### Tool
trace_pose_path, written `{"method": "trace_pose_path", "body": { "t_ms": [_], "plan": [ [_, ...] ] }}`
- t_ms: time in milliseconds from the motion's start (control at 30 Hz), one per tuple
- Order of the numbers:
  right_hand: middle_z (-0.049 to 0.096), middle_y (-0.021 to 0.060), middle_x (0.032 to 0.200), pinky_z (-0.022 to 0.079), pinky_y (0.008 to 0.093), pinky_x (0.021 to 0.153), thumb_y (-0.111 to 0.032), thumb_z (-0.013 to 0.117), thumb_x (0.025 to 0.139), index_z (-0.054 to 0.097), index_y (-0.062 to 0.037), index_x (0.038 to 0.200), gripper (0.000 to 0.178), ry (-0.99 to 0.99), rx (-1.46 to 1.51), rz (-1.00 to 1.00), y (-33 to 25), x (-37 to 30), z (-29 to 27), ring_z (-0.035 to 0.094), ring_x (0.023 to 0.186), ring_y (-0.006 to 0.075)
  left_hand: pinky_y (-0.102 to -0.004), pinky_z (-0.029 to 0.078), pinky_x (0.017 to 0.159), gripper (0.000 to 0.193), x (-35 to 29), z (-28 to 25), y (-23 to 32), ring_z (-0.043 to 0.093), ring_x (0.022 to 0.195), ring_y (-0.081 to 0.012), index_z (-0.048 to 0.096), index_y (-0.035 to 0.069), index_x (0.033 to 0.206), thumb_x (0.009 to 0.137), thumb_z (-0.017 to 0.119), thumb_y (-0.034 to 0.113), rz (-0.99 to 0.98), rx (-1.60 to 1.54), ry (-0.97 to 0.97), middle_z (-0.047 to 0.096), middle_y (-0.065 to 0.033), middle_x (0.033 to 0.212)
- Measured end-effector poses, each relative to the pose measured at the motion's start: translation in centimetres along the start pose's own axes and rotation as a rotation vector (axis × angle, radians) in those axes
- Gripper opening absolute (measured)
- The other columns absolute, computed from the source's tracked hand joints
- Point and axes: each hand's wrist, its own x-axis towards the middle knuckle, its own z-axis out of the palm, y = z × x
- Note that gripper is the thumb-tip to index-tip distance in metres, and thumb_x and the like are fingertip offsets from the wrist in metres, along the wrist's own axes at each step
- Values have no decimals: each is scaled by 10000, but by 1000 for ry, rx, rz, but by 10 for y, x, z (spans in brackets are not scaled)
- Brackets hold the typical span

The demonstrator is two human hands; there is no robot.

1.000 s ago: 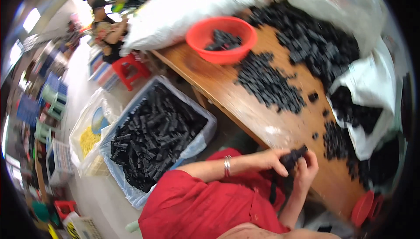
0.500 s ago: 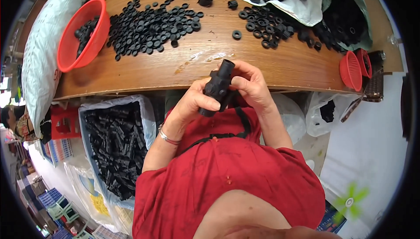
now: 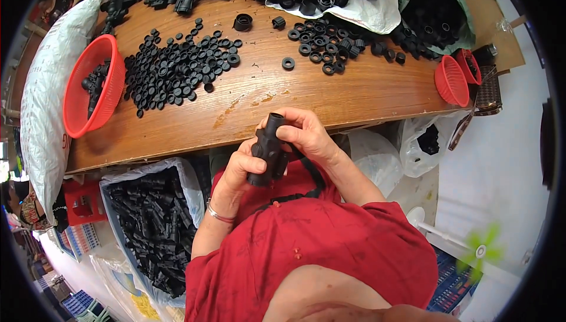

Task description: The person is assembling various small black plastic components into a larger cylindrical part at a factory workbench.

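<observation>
Bright; sheen on wooden table (image 3: 365, 95); green fan (image 3: 480, 252) blurred; edges curved, corners black.

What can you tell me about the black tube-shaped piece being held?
The black tube-shaped piece looks like dull plastic, with a narrower neck ending in an open mouth and a round knob on its side. It tilts slightly by the near edge of the table. The left hand grips its body; the right hand holds the neck end.
</observation>
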Motion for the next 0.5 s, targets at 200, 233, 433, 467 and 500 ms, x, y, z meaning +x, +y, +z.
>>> {"method": "trace_pose_path", "body": {
  "t_ms": [200, 233, 433, 467, 500],
  "plan": [
    [637, 99, 1046, 503, 237, 602, -50, 619, 827, 610, 20, 1066, 249, -166, -40, 121, -10, -6, -11, 609, 786, 117, -350, 531, 625, 713, 3, -12, -21, 648, 730, -304, 568, -73, 1082, 566, 823, 347, -91, -197, -157, 637, -192, 857],
    [637, 96, 1045, 524, 251, 650, -52, 619, 835, 605, 21, 1082, 258, -169, -43, 134, -7, -4, -16, 617, 804, 130, -345, 530, 628, 703, 3, -9, -19, 647, 731, -301, 567, -68, 1086, 566, 817, 333, -57, -141, -92, 636, -192, 861],
    [665, 34, 812, 512, 241, 675, -63, 592, 885, 665, -16, 977, 127, 505, -667, -209, -45, 6, -106, 624, 736, 108, -356, 544, 778, 631, 5, -11, -19, 654, 880, -284, 546, -57, 1151, 608, 765, 177, 10, -123, 112, 637, -176, 1000],
    [657, 63, 811, 510, 301, 682, -107, 643, 841, 669, -18, 962, 152, 748, -948, -267, -63, 4, -127, 605, 725, 142, -364, 549, 796, 615, 6, -8, -16, 656, 905, -290, 545, -57, 1146, 616, 759, 168, 24, -162, 155, 630, -180, 1032],
    [642, 130, 956, 491, 374, 799, -96, 636, 816, 661, -32, 994, 191, 865, -1319, -378, -76, 4, -158, 603, 888, 243, -375, 555, 814, 571, 6, -15, -18, 656, 935, -294, 542, -55, 1139, 647, 743, 152, 22, -158, 113, 614, -184, 1085]
  ]
}}
